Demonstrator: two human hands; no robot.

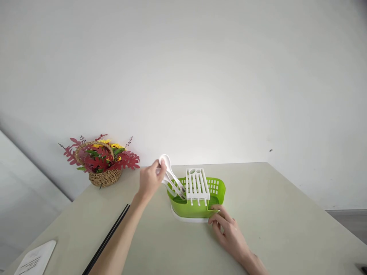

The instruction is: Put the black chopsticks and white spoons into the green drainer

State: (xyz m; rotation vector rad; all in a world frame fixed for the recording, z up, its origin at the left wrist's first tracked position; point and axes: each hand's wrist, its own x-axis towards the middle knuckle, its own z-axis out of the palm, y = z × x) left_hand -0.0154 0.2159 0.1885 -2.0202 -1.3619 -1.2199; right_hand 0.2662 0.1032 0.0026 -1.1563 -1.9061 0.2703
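A green plastic cutlery drainer (215,190) with a white slotted insert (197,184) stands on a white base near the middle of the table. My left hand (149,180) is closed on the bowl end of white spoons (171,177) that lean into the drainer's left compartment. My right hand (228,229) rests on the table with its fingertips against the drainer's front right corner.
A wicker basket of red and yellow artificial flowers (101,160) stands at the table's back left. Black chopsticks (106,240) lie diagonally at the left front. A white printed card (36,259) lies at the front left corner. A plain wall rises behind the beige table (281,214).
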